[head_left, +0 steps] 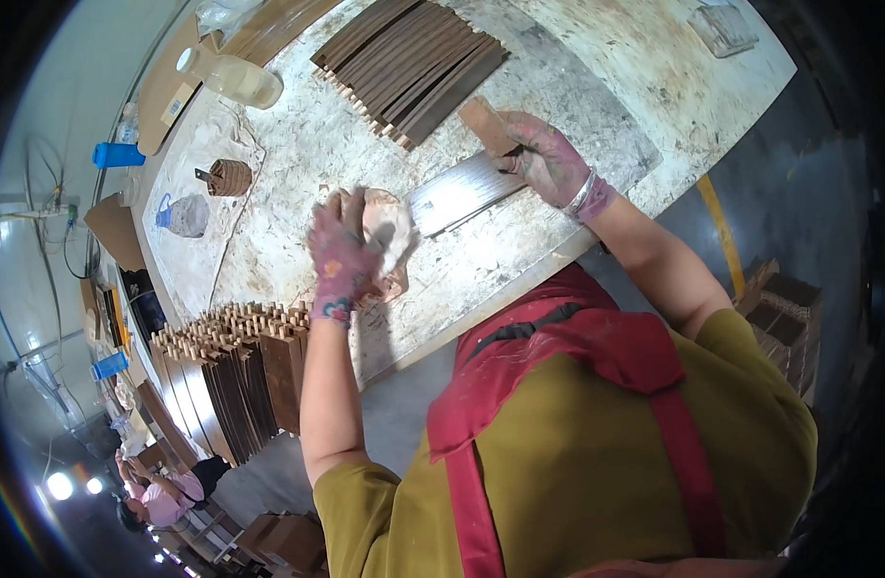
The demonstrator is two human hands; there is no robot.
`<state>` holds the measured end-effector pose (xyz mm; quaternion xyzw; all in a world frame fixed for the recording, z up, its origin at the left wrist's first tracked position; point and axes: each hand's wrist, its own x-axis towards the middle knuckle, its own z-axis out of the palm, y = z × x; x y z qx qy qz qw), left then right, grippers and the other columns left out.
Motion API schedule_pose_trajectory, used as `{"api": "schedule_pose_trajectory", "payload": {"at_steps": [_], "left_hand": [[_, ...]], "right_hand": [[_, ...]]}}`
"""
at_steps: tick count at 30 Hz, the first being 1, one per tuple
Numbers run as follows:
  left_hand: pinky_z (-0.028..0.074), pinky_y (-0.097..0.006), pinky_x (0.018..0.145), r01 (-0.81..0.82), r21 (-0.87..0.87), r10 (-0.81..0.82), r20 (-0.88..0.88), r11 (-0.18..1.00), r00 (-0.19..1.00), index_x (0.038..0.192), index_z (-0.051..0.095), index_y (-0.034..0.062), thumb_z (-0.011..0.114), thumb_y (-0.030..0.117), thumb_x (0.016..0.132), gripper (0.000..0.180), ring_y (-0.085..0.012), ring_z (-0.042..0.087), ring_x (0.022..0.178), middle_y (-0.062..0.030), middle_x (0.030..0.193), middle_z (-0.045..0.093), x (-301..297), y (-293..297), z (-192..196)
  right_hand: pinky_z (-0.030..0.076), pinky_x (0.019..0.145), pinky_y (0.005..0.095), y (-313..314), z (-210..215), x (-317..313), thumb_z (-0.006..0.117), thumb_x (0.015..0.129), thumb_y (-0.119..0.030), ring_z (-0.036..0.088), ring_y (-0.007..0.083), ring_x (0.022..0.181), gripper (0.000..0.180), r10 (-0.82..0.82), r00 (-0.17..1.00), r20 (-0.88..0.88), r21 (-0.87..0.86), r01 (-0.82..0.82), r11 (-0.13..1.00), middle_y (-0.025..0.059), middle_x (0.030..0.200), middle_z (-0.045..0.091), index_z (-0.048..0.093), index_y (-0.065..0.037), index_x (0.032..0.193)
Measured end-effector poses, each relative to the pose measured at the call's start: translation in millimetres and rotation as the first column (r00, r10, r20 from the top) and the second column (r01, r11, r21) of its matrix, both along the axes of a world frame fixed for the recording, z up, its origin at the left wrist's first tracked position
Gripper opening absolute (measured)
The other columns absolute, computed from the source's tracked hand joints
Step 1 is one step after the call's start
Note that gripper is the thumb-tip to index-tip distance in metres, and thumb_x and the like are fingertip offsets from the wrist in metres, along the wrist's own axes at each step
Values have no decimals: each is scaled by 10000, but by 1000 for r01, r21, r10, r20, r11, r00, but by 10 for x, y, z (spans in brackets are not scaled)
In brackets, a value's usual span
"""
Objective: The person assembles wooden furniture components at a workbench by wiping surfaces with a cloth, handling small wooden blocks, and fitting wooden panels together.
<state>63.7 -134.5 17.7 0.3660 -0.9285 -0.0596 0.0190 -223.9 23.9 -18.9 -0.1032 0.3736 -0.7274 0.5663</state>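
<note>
A dark wooden board (467,197) with a strongly shining face lies on the worktable, between my two gloved hands. My right hand (548,159), in a stained pinkish glove, is closed on a flat brown piece (488,125) that looks like sandpaper. It sits over the board's right end. At the board's left end is a crumpled whitish rag (390,226). My left hand (344,249), in a purple flowered glove, is at the rag's left side with its fingers apart. Whether its palm touches the rag is hidden.
Dark slats with pale end pegs (409,72) lie in a row at the back. More pegged slats (231,376) stand stacked at the left. A bottle (233,79), a brown tin (229,178) and a clear jug (184,217) stand far left. Another person (168,496) is at lower left.
</note>
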Motion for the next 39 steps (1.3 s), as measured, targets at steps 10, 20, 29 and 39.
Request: {"api": "schedule_pose_trajectory", "payload": {"at_steps": [10, 20, 29, 39], "left_hand": [[491, -400, 838, 192, 39, -191, -21, 981, 981, 1072, 684, 97, 675, 250, 844, 274, -286, 595, 990, -114, 1045, 625, -590, 701, 521], [494, -410, 749, 549, -136, -565, -134, 824, 814, 1003, 632, 93, 638, 224, 832, 215, -273, 614, 914, -89, 993, 607, -1591, 1018, 91], [527, -404, 830, 96, 56, -97, 7, 994, 995, 1229, 617, 112, 647, 233, 907, 345, -279, 629, 954, -112, 1028, 651, -333, 474, 625], [448, -398, 1039, 312, 336, -286, -126, 889, 950, 1273, 631, 75, 660, 164, 904, 381, -339, 546, 1241, -152, 1321, 593, -172, -394, 496]], "right_hand": [[564, 731, 312, 0, 22, -199, 577, 993, -181, 637, 207, 898, 278, 49, 982, 185, -73, -36, 997, 126, 1076, 614, 557, -18, 1217], [576, 806, 344, 10, 115, -241, 530, 1009, -188, 656, 247, 972, 316, 95, 980, 172, 20, -100, 995, 156, 1153, 639, 538, -8, 1268], [538, 687, 257, 77, 360, -107, 544, 1002, -189, 620, 161, 847, 291, 102, 985, -139, -88, -115, 989, 130, 1138, 641, 598, -7, 1222], [508, 775, 272, -372, 141, 602, 712, 893, -356, 603, 110, 888, 416, 460, 651, -604, -62, -614, 787, 44, 977, 670, 646, -68, 1186]]}}
